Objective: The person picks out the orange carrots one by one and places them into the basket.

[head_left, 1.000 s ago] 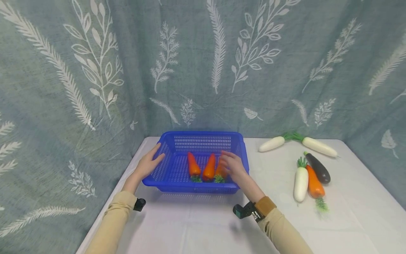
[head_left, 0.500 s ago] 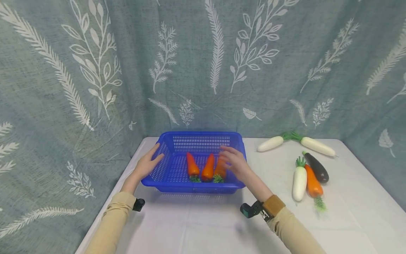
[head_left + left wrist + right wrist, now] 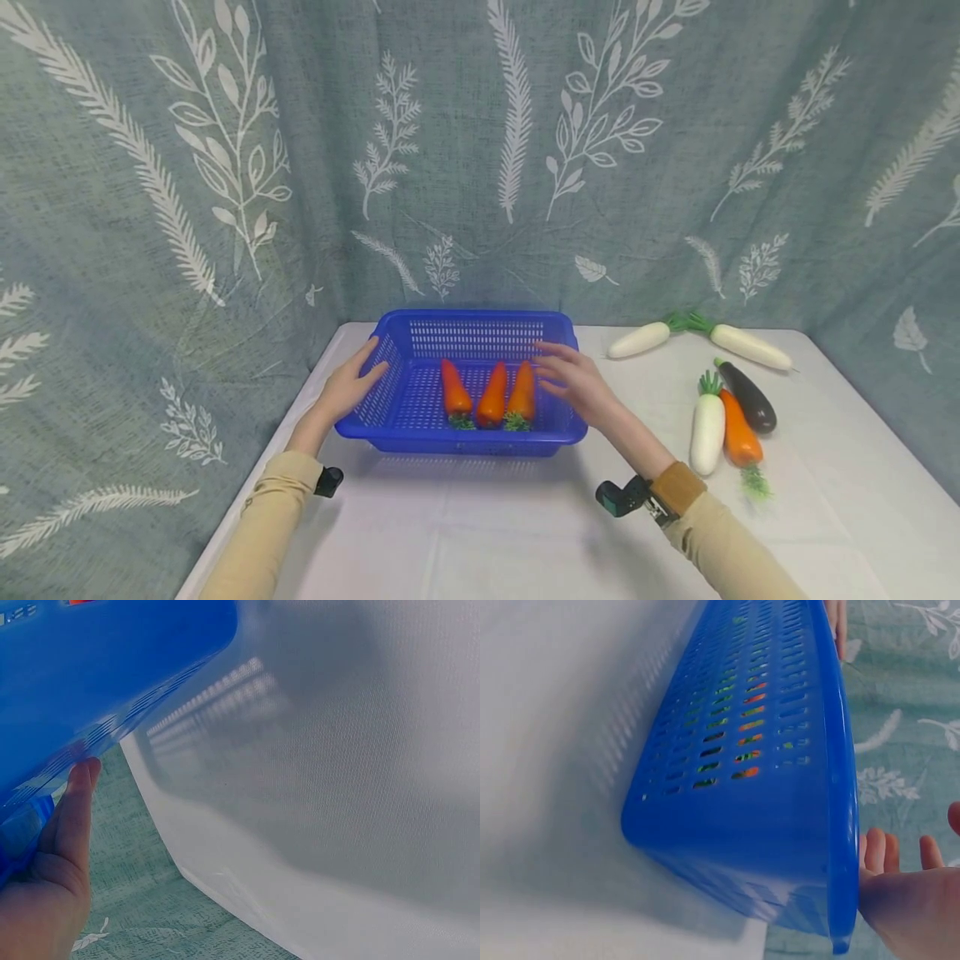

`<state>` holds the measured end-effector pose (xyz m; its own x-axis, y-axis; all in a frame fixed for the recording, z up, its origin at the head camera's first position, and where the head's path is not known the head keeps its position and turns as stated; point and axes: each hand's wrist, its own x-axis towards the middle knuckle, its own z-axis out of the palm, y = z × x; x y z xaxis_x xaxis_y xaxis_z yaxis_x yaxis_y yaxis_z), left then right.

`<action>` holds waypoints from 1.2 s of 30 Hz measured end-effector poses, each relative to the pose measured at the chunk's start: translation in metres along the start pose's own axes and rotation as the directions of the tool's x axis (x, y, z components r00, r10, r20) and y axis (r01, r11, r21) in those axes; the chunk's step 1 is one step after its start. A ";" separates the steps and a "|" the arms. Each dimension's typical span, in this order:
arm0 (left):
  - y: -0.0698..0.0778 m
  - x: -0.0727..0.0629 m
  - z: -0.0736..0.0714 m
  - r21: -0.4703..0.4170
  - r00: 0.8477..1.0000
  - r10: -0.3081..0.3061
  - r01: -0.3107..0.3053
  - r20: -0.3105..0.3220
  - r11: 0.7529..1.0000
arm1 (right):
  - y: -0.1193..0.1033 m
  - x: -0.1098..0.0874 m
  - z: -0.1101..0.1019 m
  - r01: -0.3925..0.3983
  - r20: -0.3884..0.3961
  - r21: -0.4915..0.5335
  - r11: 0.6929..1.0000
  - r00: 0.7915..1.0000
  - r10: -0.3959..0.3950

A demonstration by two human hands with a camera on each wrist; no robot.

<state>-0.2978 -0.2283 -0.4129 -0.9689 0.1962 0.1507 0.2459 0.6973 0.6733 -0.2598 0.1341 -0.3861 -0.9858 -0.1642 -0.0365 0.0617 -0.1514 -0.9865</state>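
A blue plastic basket (image 3: pixel 480 442) with perforated walls stands on the table, and three orange carrots (image 3: pixel 492 396) with green tops lie side by side in it. My left hand (image 3: pixel 347 390) grips the basket's left rim. In the left wrist view, that hand's fingers (image 3: pixel 73 825) lie along the outside of the basket wall. My right hand (image 3: pixel 581 385) hovers over the basket's right rim, fingers spread and slightly bent, with nothing in them. It is just right of the rightmost carrot (image 3: pixel 522 392). The right wrist view shows the right hand (image 3: pixel 911 900) beside the rim.
On the right of the white-covered table (image 3: pixel 480 533) lie a white radish (image 3: pixel 708 433), another carrot (image 3: pixel 741 433) and a dark eggplant (image 3: pixel 747 396). Two more radishes (image 3: pixel 750 346) lie behind them with leaves together. A patterned green curtain (image 3: pixel 465 167) hangs behind the table.
My right hand has drawn back rightward from over the rightmost carrot, which now shows more fully. The left hand and the basket have stayed in place.
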 end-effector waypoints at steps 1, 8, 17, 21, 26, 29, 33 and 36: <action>0.000 0.000 0.000 0.003 1.000 0.001 -0.001 0.001 1.000 | -0.001 -0.001 -0.001 0.000 -0.002 -0.010 1.000 1.000 0.000; 0.002 0.000 0.000 0.003 1.000 0.002 -0.002 0.005 1.000 | -0.004 -0.005 -0.011 0.001 0.007 -0.093 0.996 1.000 0.000; 0.004 -0.001 0.000 -0.026 1.000 0.004 -0.003 0.017 1.000 | -0.012 -0.016 -0.023 0.001 0.014 -0.154 0.988 1.000 0.002; 0.003 -0.002 -0.001 -0.058 0.999 0.035 -0.034 0.005 0.998 | -0.014 -0.021 -0.030 0.015 -0.002 -0.171 0.985 1.000 -0.016; 0.001 -0.005 -0.001 -0.056 0.998 0.064 -0.065 -0.013 0.996 | -0.014 -0.027 -0.041 0.001 -0.047 -0.180 0.984 0.999 -0.010; -0.001 -0.003 -0.001 -0.051 0.999 0.045 -0.045 -0.001 0.998 | -0.016 -0.030 -0.049 -0.007 -0.064 -0.208 0.978 0.998 -0.007; 0.002 -0.003 -0.001 -0.024 1.000 0.027 -0.027 0.004 0.999 | -0.019 -0.032 -0.062 -0.016 -0.082 -0.257 0.966 0.997 -0.006; 0.004 -0.003 -0.002 -0.011 1.000 0.026 -0.026 0.005 1.000 | -0.023 -0.034 -0.075 -0.036 -0.091 -0.293 0.956 0.996 0.010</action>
<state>-0.2936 -0.2275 -0.4095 -0.9619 0.2180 0.1647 0.2710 0.6842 0.6771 -0.2397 0.2165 -0.3746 -0.9953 -0.0763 -0.0603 0.0486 0.1464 -0.9880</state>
